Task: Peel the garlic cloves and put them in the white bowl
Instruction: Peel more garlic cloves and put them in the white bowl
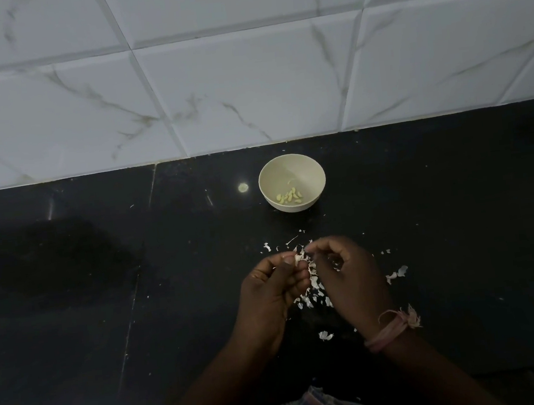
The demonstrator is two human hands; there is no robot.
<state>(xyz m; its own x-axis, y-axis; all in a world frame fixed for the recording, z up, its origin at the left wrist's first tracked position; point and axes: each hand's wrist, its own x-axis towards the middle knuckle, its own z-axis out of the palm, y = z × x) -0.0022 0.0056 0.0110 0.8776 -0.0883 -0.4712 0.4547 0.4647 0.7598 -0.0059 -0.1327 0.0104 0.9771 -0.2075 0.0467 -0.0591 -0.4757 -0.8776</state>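
Observation:
My left hand pinches a small garlic clove between thumb and fingers above the black counter. My right hand meets it from the right, its fingertips pinching the papery skin at the clove's top. A pink thread band circles my right wrist. The white bowl stands farther back, near the wall, with several peeled yellowish cloves lying in its bottom.
White garlic skins lie scattered on the black counter under and around both hands, with larger flakes to the right. A white marbled tile wall rises just behind the bowl. The counter's front edge runs along the bottom.

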